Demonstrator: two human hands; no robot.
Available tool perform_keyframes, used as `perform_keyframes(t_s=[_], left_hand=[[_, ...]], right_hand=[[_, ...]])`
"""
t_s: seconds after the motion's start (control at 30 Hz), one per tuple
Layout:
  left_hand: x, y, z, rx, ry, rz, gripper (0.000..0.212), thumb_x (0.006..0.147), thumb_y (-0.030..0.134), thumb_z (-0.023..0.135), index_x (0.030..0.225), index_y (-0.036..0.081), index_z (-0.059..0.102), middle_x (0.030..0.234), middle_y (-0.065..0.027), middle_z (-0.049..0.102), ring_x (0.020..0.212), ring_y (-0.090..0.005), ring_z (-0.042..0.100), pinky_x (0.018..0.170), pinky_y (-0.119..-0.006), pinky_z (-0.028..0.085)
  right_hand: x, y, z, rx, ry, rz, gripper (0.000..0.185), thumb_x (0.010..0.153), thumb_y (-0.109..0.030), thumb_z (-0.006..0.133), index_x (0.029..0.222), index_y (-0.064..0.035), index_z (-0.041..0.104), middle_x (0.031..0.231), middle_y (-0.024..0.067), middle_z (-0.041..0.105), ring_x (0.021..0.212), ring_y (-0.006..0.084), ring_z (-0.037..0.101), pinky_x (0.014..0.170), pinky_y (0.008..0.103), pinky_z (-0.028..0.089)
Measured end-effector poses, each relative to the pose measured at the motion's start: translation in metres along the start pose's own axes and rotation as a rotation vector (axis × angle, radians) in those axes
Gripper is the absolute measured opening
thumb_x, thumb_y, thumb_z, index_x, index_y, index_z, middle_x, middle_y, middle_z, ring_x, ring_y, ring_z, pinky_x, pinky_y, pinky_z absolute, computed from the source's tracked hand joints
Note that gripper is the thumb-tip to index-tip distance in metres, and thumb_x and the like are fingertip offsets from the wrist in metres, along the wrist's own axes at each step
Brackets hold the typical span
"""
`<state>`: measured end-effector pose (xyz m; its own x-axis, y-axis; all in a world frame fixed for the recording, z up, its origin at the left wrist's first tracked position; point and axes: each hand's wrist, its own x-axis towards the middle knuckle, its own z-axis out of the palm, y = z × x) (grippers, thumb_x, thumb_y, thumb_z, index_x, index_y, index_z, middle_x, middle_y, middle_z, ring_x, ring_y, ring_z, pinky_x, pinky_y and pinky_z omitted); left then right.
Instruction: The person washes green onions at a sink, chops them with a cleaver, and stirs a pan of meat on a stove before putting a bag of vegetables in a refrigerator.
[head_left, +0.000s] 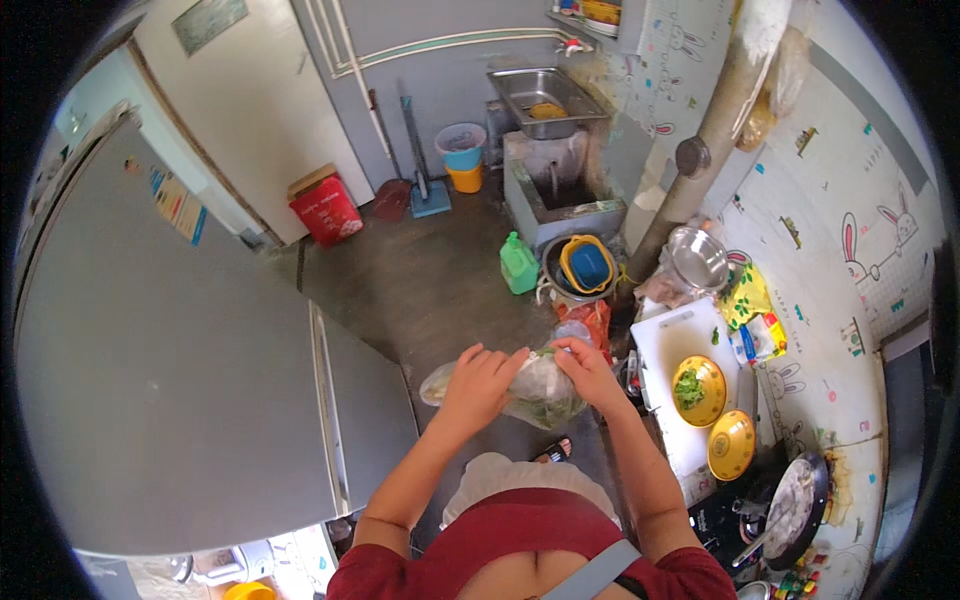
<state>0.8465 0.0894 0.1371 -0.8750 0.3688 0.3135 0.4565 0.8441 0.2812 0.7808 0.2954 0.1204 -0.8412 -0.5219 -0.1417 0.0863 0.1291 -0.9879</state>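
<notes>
Between my hands, in front of my body, hangs a clear plastic bag (544, 397) with leafy greens inside. My left hand (486, 381) grips the bag's left part from above, its fingers bent over the plastic. On the other side, my right hand (586, 373) pinches the bag's upper edge between thumb and fingers. Part of the bag is hidden behind my left hand. To the right, a yellow bowl (711, 415) with green leaves (688, 389) in it stands on a white cutting board (657, 341).
A grey refrigerator (180, 360) fills the left side. At right are a second yellow bowl (731, 444) and a wok (795, 510) on the stove. Ahead stand a green jug (518, 264), nested basins (587, 266), a steel sink (551, 84) and a red box (327, 210).
</notes>
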Motion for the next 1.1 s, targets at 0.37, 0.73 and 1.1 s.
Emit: perform_keyframes(t_s=[0.37,0.73,1.1], left_hand=[[-0.095,-0.01,-0.06,-0.311,0.155,-0.367,0.033,0.059,0.011,0.069,0.091,0.004,0.06,0.079,-0.0116,0.054,0.08,-0.0319,0.055,0.072,-0.038,0.044],[-0.184,0.043,-0.108,-0.14,0.414,-0.671,0.073,0.066,0.019,0.075,0.128,0.001,0.041,0.13,-0.0183,0.043,0.123,-0.035,0.038,0.102,-0.04,0.033],[-0.308,0.126,-0.089,-0.076,0.798,-1.251,0.036,0.066,0.002,0.068,0.101,0.0,0.06,0.091,-0.0146,0.061,0.086,-0.03,0.06,0.077,-0.034,0.047]], right_hand=[[-0.018,-0.039,0.1,-0.556,-0.201,-0.541,0.073,0.063,-0.019,0.076,0.128,-0.0089,0.044,0.129,0.015,0.043,0.119,0.0322,0.042,0.098,0.0374,0.035],[0.012,-0.048,0.179,-0.51,-0.662,-0.47,0.049,0.065,-0.007,0.073,0.11,-0.0053,0.052,0.096,0.0136,0.063,0.09,0.0273,0.062,0.077,0.0342,0.048],[-0.037,-0.074,0.33,-0.272,-1.489,-0.986,0.046,0.071,-0.018,0.074,0.109,-0.0006,0.054,0.118,0.0153,0.053,0.109,0.0301,0.052,0.089,0.0366,0.042]])
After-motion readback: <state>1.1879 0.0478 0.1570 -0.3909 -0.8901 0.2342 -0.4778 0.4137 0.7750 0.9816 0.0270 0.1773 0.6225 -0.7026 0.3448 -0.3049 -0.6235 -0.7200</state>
